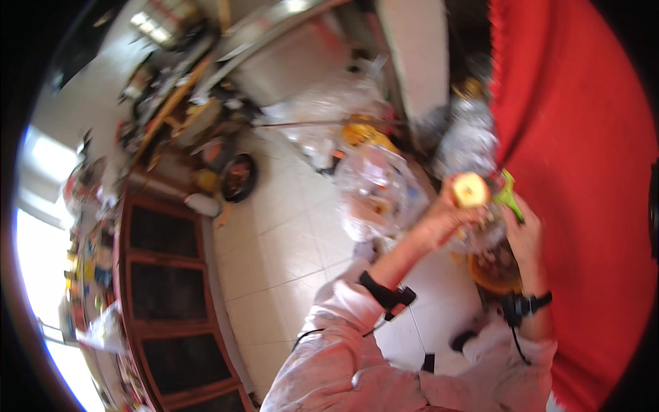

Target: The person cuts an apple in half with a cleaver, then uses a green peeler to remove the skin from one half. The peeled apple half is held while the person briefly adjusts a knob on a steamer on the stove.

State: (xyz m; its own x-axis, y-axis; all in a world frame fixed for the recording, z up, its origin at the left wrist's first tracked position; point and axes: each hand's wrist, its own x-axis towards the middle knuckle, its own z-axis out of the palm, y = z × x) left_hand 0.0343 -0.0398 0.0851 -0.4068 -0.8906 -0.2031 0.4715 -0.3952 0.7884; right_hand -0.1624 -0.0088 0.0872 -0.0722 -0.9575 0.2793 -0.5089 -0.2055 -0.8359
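Observation:
My left hand point(455, 216) grips a round fruit or vegetable, perhaps an apple point(470, 190), whose pale yellow cut face with a small dark centre is turned up. In my right hand point(525, 229) is a green peeler point(507, 198), held close beside the apple; its blade is too blurred to make out. Beneath both hands lies a clear plastic bag point(481, 237), partly covered by them. An orange bowl point(476, 280) with dark, blurred contents sits lower down, left of my right wrist.
A red cloth point(587, 206) hangs along my right. Filled plastic bags point(378, 190) and a large clear bottle point(468, 136) stand ahead. To the left are a dark pan point(239, 177), a white bottle point(202, 204) and a brown cabinet point(167, 288) on the tiled floor point(273, 247).

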